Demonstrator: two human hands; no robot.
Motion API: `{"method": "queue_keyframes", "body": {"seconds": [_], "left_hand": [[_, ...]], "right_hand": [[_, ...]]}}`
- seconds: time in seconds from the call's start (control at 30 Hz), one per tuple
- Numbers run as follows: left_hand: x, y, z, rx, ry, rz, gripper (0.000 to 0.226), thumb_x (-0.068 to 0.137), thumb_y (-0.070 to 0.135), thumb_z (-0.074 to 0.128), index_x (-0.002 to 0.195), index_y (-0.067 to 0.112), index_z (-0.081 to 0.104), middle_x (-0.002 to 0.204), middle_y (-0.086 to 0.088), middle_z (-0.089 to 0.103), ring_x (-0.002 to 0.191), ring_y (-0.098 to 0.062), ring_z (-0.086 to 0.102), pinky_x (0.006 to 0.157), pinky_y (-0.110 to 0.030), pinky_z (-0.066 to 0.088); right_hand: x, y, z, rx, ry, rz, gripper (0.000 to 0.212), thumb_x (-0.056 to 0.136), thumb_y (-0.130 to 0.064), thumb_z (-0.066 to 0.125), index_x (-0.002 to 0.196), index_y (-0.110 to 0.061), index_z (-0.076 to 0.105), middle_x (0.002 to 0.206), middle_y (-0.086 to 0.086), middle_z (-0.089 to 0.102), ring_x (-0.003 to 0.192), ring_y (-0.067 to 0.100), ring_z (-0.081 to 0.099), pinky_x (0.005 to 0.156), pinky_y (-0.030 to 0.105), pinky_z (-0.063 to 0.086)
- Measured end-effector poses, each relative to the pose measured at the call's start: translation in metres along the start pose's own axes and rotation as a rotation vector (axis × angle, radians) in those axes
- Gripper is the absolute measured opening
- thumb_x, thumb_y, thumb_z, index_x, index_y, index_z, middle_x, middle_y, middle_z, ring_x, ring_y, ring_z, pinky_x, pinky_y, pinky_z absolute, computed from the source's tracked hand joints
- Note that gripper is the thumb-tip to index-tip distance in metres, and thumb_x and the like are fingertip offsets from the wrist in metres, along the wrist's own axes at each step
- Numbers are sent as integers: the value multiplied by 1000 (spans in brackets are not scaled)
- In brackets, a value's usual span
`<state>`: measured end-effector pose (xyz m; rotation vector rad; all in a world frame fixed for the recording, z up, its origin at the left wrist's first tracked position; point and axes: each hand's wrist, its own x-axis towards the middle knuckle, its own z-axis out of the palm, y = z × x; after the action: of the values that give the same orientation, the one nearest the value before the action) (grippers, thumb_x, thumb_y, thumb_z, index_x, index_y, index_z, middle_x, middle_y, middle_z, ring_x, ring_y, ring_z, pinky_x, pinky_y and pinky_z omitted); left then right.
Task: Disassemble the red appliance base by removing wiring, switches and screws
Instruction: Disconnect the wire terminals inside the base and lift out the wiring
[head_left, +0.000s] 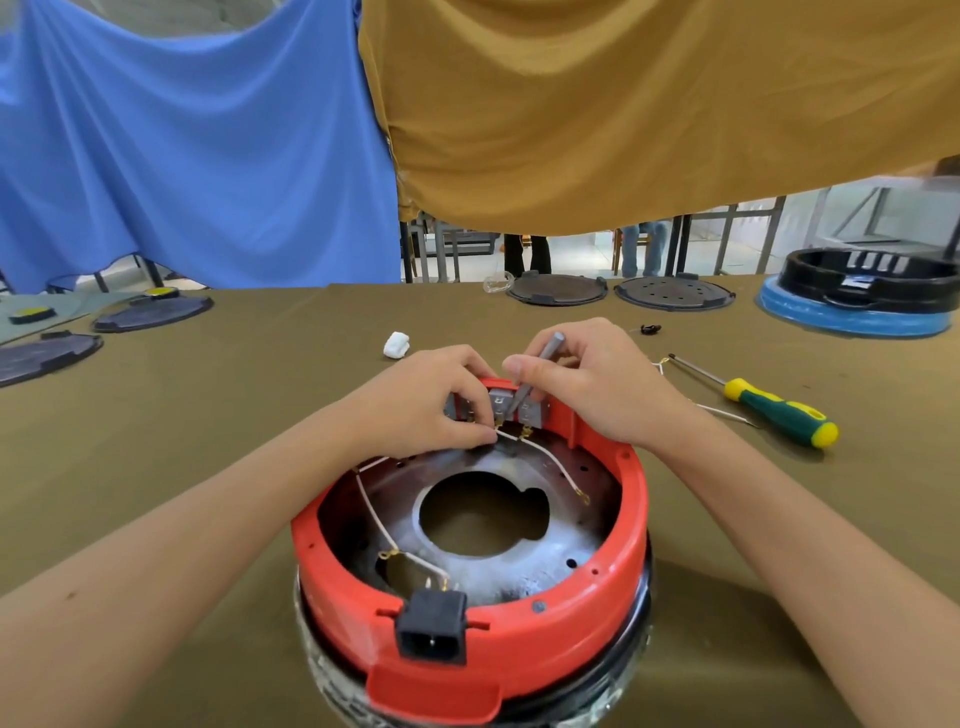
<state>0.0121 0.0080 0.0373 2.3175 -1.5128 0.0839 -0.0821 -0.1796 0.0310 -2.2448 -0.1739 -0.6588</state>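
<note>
The red appliance base (618, 582) sits open side up near the table's front edge, a black power socket (432, 626) in its near wall. White wires (558, 467) with brass terminals run inside it. Grey switch blocks (530, 413) line its far wall. My left hand (421, 402) pinches a wire end by the switches. In my right hand (587, 376) I grip a thin grey tool (535, 371), its tip down at the middle switch.
A green and yellow screwdriver (779, 410) lies to the right, next to a thin metal probe (727, 414). A white wad (396, 344) and a small black part (650, 328) lie beyond the base. Dark round plates (556, 290) and a black-and-blue base (857, 299) line the far edge.
</note>
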Motion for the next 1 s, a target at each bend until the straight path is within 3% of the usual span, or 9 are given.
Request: {"method": "queue_keyframes", "body": {"seconds": [0.13,0.27,0.33,0.47,0.6,0.73,0.9,1.0], "left_hand": [[0,-1,0,-13,-14,-10,6,82,31,76,77,29,76,116,14,54,98,-4,57,90,-23,43],[1,-1,0,-4,-20,-15,6,82,33,75,77,30,76,117,15,54,97,1,53,85,-13,40],[1,-1,0,-12,-32,-14,6,82,33,76,77,30,76,117,15,53,96,1,54,86,-15,41],[-1,2,-1,-28,-39,-21,5,81,33,77,76,32,75,115,15,50,93,1,56,91,-27,45],[0,0,-1,-29,-22,-26,5,81,33,76,77,30,76,114,17,52,96,0,55,89,-18,42],[0,-2,-1,-24,-16,-30,5,81,35,75,77,31,75,115,19,52,98,0,54,86,-11,39],[1,-2,-1,-34,-44,-27,5,80,35,76,77,32,76,116,19,51,95,1,56,91,-24,45],[0,-2,-1,-53,-45,-27,5,80,37,77,76,33,75,117,21,51,98,3,54,93,-25,44]], "right_hand": [[4,-2,1,55,-23,40,28,93,-32,69,74,-11,72,63,-3,71,65,17,66,69,35,50],[8,0,3,87,-6,67,32,94,-33,67,73,-10,73,60,0,70,63,14,66,69,29,50],[8,1,5,99,-16,90,33,95,-34,66,72,-12,73,59,-2,69,59,9,64,67,25,48],[4,1,7,38,3,70,32,93,-38,67,69,-16,70,62,0,69,65,21,64,71,41,53],[2,-2,6,64,66,50,31,93,-35,67,70,-15,70,66,2,71,69,23,67,77,48,54],[1,-2,6,71,63,51,30,93,-34,68,70,-15,70,66,1,71,69,21,68,78,47,55],[2,2,6,101,26,47,32,94,-36,67,70,-15,71,60,-5,69,62,12,66,70,33,52],[2,3,6,119,28,38,32,95,-37,65,70,-18,72,60,-4,69,60,9,65,68,27,51]]}}
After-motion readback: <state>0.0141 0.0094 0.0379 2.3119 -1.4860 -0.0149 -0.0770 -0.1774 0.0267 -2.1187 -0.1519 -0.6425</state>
